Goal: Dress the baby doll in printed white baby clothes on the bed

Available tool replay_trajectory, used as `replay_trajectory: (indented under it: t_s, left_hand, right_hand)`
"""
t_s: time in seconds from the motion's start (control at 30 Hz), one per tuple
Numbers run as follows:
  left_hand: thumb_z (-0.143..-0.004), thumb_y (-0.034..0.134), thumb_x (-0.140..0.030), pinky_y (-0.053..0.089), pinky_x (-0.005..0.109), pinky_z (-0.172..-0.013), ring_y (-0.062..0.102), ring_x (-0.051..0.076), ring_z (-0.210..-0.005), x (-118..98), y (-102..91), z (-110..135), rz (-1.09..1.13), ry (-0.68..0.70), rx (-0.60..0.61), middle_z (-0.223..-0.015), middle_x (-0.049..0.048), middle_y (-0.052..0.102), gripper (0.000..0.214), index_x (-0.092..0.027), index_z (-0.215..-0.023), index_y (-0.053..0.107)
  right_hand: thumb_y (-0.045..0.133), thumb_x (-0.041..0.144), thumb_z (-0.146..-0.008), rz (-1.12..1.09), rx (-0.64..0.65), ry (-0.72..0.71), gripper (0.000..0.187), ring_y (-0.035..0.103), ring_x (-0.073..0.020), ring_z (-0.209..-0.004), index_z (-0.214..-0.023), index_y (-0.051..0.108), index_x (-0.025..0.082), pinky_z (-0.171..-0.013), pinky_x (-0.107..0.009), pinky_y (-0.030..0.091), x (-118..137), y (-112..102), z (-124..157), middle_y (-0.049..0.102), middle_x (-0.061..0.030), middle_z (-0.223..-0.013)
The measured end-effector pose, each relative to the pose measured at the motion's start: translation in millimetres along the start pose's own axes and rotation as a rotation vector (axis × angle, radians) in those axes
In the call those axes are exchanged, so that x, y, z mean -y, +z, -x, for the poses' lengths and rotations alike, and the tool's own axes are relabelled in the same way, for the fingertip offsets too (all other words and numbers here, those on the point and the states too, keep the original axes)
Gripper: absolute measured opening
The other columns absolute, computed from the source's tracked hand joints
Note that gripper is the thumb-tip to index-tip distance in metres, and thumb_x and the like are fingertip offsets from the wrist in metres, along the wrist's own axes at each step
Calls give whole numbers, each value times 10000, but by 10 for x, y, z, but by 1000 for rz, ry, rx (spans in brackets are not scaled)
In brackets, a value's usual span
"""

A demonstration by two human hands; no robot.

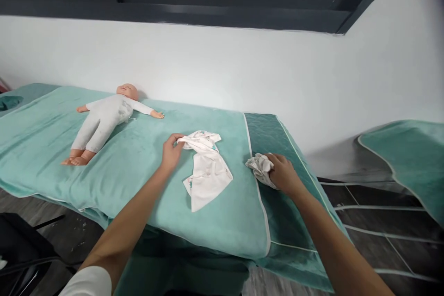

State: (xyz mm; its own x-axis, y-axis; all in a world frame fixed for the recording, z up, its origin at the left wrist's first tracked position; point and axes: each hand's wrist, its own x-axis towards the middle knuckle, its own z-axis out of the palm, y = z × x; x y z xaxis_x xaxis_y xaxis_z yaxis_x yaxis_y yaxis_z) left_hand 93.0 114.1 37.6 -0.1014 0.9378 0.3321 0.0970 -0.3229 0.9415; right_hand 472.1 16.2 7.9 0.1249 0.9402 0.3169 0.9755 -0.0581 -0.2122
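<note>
A small white baby garment (210, 173) with a coloured print lies partly folded over itself on the green bed cover. My left hand (172, 151) pinches its upper left edge between thumb and fingers. To the right, on the darker green strip of the bed, my right hand (285, 175) is closed around a crumpled whitish cloth (261, 167); its exact kind is hidden by the bunching. A baby doll (106, 118) in a white long-sleeved suit rests on its back at the left, arms spread, apart from both hands.
The bed (166, 212) stands against a white wall (222, 64) under a dark window frame (215, 11). At the far right, a green cover (412, 157) hangs over metal slats (385, 208). A black chair (24, 245) is at the lower left.
</note>
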Motion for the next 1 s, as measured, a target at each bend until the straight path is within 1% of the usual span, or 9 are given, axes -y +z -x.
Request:
replay_trajectory:
  t_s: [0.1,0.2,0.3,0.43,0.53,0.67,0.77,0.83,1.0]
  left_hand:
    - [-803,619,-246,441,254,-834,604,163,-865,-307,-16,-131,35,95,-25,-885,16,686,127,-192,-889,695]
    - [-821,617,-243,435,246,-782,587,155,-808,-738,-7,-240,20,201,15,-870,7,687,134,-202,-905,712]
    - [-826,621,-228,434,253,-778,587,163,-808,-1184,5,-262,-67,267,87,-887,10,703,152,-203,-920,738]
    - [-859,575,-198,428,253,-792,602,160,-837,-1623,-108,-239,-194,411,202,-952,5,711,187,-206,-959,733]
    - [-863,562,-178,421,261,-818,614,167,-870,-1799,-322,-246,-344,520,221,-943,6,705,195,-204,-972,721]
    - [-799,583,-110,408,287,-800,610,201,-890,-1904,-583,-239,-645,590,108,-884,19,679,229,-212,-970,696]
    - [-777,549,-69,411,303,-785,607,243,-979,-1945,-654,-192,-804,565,-12,-895,47,658,279,-213,-988,660]
    - [-776,515,-48,417,312,-780,612,252,-985,-1961,-669,-159,-869,549,-66,-884,57,644,302,-203,-1005,636]
    - [-778,478,-38,435,326,-754,645,252,-908,-1956,-746,-94,-1041,487,-99,-939,83,651,341,-182,-1063,596]
  right_hand:
    - [542,220,-825,-110,32,1,536,434,-412,-1367,-1360,549,193,-1086,-649,364,324,-308,14,510,-197,-1450]
    - [570,323,-885,-597,85,-190,499,487,-298,-1351,-1380,517,294,-1127,-516,400,1008,-651,-43,531,-87,-1453]
    - [606,436,-900,-958,212,-219,394,616,-242,-1173,-1264,582,289,-976,-419,508,1760,-883,-205,634,-66,-1306]
    - [616,443,-877,-958,195,-295,221,609,-169,-812,-899,637,224,-740,-301,476,2337,-1060,-512,662,2,-862]
    - [600,412,-874,-755,109,-355,216,511,-135,-659,-795,593,211,-635,-268,371,2433,-1213,-700,570,33,-692]
    - [596,274,-838,-468,15,-396,112,477,-145,-629,-937,603,222,-629,-264,320,2384,-1448,-835,567,21,-701]
    - [567,200,-826,-238,-29,-388,227,473,-169,-632,-1048,603,230,-649,-282,314,2321,-1571,-861,573,-5,-727]
    - [549,180,-834,-114,-36,-372,205,477,-180,-628,-1026,608,223,-654,-296,313,2267,-1614,-844,560,-20,-710]
    - [438,196,-919,146,-9,-349,202,544,-199,-678,-1009,618,189,-647,-316,325,2073,-1638,-701,629,-96,-883]
